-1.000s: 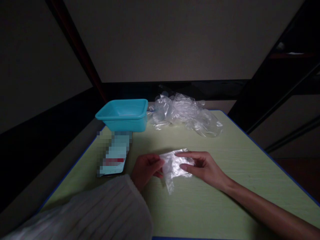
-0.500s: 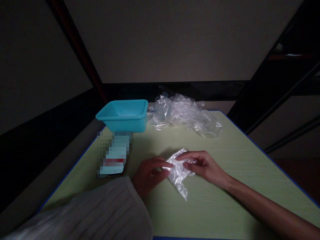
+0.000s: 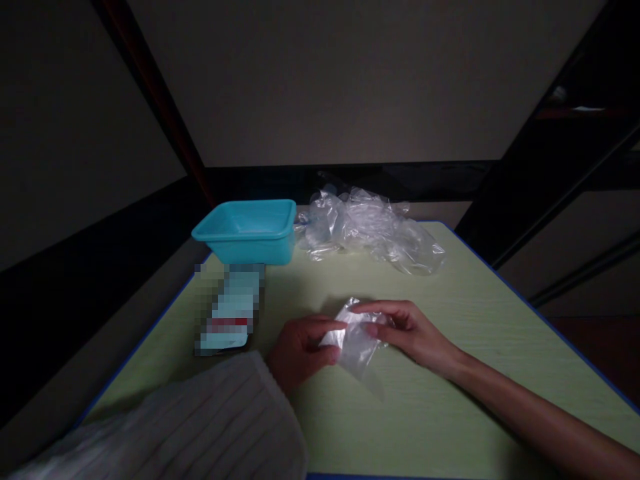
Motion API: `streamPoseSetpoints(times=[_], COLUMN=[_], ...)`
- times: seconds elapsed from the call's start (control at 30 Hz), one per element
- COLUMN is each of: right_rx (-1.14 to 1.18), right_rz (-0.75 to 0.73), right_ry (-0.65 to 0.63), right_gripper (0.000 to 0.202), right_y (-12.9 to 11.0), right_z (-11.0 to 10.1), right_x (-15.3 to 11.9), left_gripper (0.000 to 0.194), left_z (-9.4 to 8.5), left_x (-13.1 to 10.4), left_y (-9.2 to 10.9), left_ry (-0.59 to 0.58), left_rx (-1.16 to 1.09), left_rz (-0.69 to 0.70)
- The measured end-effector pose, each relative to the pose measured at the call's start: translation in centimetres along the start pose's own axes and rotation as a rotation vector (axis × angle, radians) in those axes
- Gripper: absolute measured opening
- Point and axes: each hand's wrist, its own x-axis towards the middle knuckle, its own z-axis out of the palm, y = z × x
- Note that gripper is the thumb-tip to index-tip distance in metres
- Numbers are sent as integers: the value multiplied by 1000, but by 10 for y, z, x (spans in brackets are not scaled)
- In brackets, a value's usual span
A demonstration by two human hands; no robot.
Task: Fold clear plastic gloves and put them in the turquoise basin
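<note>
Both hands (image 3: 425,337); clear plastic (image 3: 357,347) between

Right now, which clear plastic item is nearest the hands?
The small crinkled clear plastic piece touched by the left hand and right hand; the heaped clear plastic lies farther back, beside the turquoise rectangular tub.

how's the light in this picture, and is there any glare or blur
Head view: dim, darkest toward the sides; same view: glare on the plastic film between both hands and on the plastic heap behind; same view: the film's lower corner looks smeared.
</note>
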Motion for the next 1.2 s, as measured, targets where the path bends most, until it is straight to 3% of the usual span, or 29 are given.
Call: streamPoseSetpoints(times=[0.23, 0.57, 0.77, 1.03, 1.2], right_rx=[175, 263, 195, 76, 18], right_rz=[-1, -38, 13, 26, 17], right_ry=[91, 71, -19, 195, 256], right_gripper=[39, 58, 45, 36, 31], right_y=[-1, 2, 1, 0, -5], right_z=[5, 12, 18, 26, 27], right_x=[-1, -5, -8, -9, -7], left_gripper=[39, 45, 44, 44, 46], left_z=[1, -1, -1, 5, 7], left_x=[1, 0, -2, -6, -9], left_y=[5, 7, 4, 0, 2], left_ry=[167, 277, 253, 214, 142], left_rx=[-59, -13, 42, 117, 159], left_rz=[-55, 33, 70, 91, 107])
